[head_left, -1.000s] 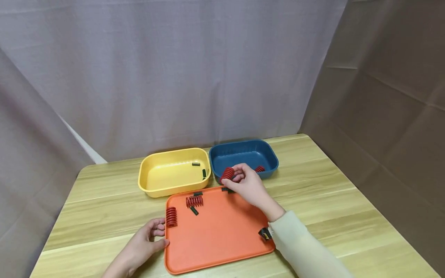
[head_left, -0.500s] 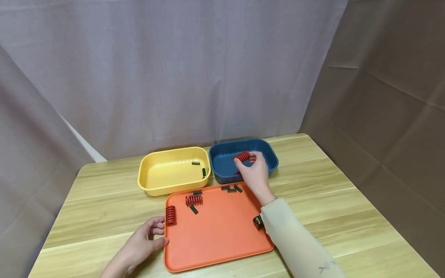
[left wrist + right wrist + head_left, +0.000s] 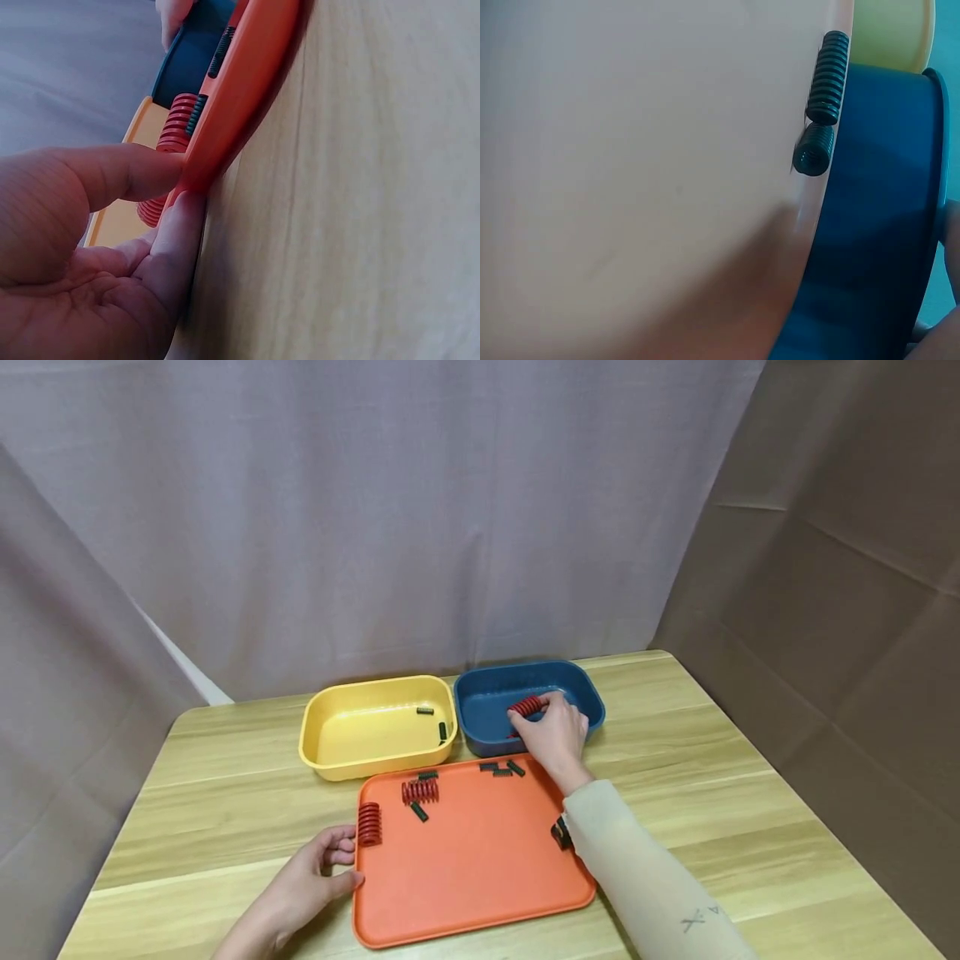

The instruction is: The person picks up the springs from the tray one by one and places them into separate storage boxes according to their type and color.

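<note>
Left hand [image 3: 311,881]: at the near left edge of the orange tray [image 3: 472,860], thumb over the rim and fingers outside and below, pinching it against the wood-grain tabletop [image 3: 172,852].
Tray's left rim: one large red coil spring [image 3: 370,824] lies along it.
Tray's far left: a second large red spring [image 3: 420,791] sits between two small dark green springs [image 3: 419,812].
Tray's far right: three more dark green springs [image 3: 502,773], close together.
Yellow bin [image 3: 352,770]: beyond the tray, small dark springs inside.
Right hand [image 3: 557,735]: over the blue bin [image 3: 491,747], fingers pinching a red spring [image 3: 526,706]; whether it touches the floor, I cannot tell.
Step in hand: apparently placing that red spring in the blue bin.
Next move calls for: likely a low, gentle release.
</note>
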Demonstrator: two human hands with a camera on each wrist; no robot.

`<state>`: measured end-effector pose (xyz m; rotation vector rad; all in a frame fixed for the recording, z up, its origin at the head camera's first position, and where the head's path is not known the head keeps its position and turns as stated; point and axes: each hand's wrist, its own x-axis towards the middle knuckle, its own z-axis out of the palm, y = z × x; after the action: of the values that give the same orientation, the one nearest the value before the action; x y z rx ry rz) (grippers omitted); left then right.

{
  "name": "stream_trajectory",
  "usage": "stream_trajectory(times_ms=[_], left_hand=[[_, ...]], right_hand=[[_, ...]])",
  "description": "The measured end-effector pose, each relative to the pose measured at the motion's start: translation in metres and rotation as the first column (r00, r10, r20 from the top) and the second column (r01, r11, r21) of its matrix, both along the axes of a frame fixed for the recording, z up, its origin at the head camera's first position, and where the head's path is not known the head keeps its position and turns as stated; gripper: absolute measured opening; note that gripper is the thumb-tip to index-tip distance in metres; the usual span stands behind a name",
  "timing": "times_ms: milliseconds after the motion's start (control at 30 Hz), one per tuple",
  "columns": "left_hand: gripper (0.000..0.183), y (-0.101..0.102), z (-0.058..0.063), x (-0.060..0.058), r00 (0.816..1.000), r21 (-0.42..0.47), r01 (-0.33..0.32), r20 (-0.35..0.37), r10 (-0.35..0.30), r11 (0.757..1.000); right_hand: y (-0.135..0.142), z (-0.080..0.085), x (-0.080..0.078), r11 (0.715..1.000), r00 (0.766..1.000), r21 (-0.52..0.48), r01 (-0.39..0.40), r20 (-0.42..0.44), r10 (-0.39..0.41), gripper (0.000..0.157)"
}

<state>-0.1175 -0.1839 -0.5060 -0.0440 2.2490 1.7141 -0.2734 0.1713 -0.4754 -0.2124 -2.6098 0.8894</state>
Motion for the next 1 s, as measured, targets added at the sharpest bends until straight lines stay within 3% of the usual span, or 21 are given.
stream_trajectory(times_ms=[300,600,800,1000], left_hand=[[0.065,-0.001,0.000,0.001,1.000,0.008,0.014,-0.004,-0.014,1.000],[0.064,-0.001,-0.001,0.000,0.999,0.024,0.026,-0.024,-0.026,0.999],[0.064,0.000,0.000,0.000,0.999,0.036,0.029,-0.022,-0.029,0.999],[0.065,-0.002,0.000,0.000,1.000,0.034,0.026,-0.012,-0.025,0.999]], right_hand=[[-0.002,0.001,0.001,0.998,0.997,0.058,0.012,0.075,-0.017,0.058],[0.002,0.000,-0.001,1.000,0.999,0.017,-0.001,0.032,0.000,0.059],[0.011,0.004,0.003,0.988,0.994,-0.108,-0.109,0.019,0.112,0.056],[0.022,0.020,0.018,0.938,0.963,-0.234,-0.256,0.017,0.267,0.047]])
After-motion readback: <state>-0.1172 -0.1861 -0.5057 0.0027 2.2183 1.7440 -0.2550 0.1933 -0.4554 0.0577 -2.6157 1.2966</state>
